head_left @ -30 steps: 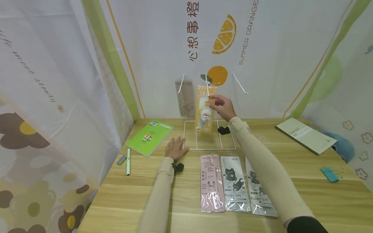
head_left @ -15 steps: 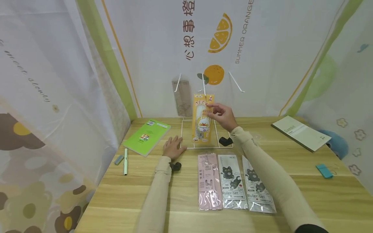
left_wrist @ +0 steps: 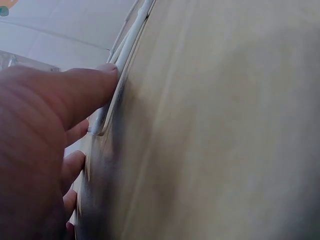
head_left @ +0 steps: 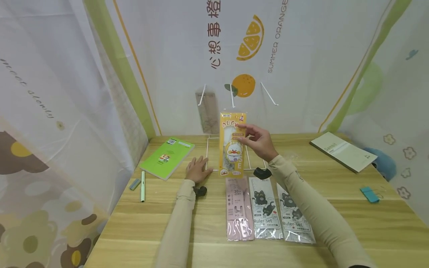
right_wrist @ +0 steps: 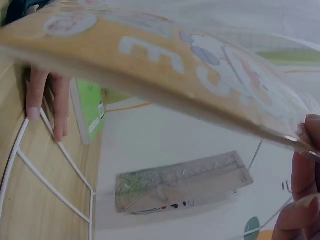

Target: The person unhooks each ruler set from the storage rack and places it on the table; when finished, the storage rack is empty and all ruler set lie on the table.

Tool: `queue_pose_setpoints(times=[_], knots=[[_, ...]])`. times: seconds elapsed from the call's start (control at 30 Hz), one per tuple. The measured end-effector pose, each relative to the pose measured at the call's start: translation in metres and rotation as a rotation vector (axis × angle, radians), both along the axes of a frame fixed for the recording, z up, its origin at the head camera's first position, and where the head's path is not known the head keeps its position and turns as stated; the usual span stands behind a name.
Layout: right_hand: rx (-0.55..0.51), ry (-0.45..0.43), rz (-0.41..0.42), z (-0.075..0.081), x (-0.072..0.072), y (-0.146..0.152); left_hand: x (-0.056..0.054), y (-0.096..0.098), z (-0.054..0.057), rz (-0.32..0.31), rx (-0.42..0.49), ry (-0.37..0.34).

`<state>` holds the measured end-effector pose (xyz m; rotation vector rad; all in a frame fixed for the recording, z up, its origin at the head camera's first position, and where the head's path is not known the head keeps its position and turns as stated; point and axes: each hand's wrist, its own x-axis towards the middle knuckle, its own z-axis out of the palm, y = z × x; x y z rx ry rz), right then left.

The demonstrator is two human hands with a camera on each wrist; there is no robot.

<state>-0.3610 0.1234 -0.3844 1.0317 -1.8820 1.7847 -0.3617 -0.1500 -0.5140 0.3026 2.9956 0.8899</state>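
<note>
My right hand (head_left: 258,140) pinches the right edge of a yellow "DUCK" ruler-set packet (head_left: 231,145), which stands upright in front of the white wire rack (head_left: 207,152). The packet's top lies just below the tip of the rack's middle hook (head_left: 232,96). Seen from the right wrist, the yellow packet (right_wrist: 150,65) bows slightly from the fingers. My left hand (head_left: 197,169) lies spread on the table at the rack's front left corner. The left wrist view has its thumb (left_wrist: 95,87) touching the white wire (left_wrist: 131,42).
A transparent ruler packet (head_left: 208,113) hangs at the left hook. In front lie a pink packet (head_left: 239,208) and two cat "Ruler-set" packets (head_left: 266,208). A green book (head_left: 167,158) and pen (head_left: 143,186) are left; a notebook (head_left: 343,152) and teal clip (head_left: 369,194) are right.
My right hand has brought the yellow packet down and toward me, from around the middle hook to below and in front of its tip. The left hand has stayed at the rack's corner.
</note>
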Motion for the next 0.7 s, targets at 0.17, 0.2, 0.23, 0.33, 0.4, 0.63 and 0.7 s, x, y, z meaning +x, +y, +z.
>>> queue_pose_setpoints(times=[0.17,0.2,0.23,0.33,0.4,0.63,0.7], knots=[[0.006,0.027,0.035,0.004,0.009,-0.005,-0.003,-0.001,-0.002,0.001,-0.03,-0.003],[0.011,0.022,0.04,0.004,0.012,-0.006,-0.003,-0.001,-0.003,0.001,-0.03,0.003],[0.024,0.014,0.04,0.003,0.015,-0.007,-0.003,-0.001,-0.003,0.002,-0.03,0.004],[0.071,-0.033,0.023,-0.004,0.024,-0.01,-0.002,-0.001,-0.002,0.001,-0.025,0.003],[0.108,-0.091,0.0,-0.013,0.029,-0.011,-0.001,-0.001,-0.001,-0.002,-0.017,-0.002],[0.235,-0.48,0.003,-0.047,0.051,-0.018,0.0,-0.001,0.003,-0.015,-0.005,-0.027],[0.271,-0.576,0.001,-0.057,0.056,-0.023,-0.001,-0.001,0.005,-0.023,-0.018,-0.034]])
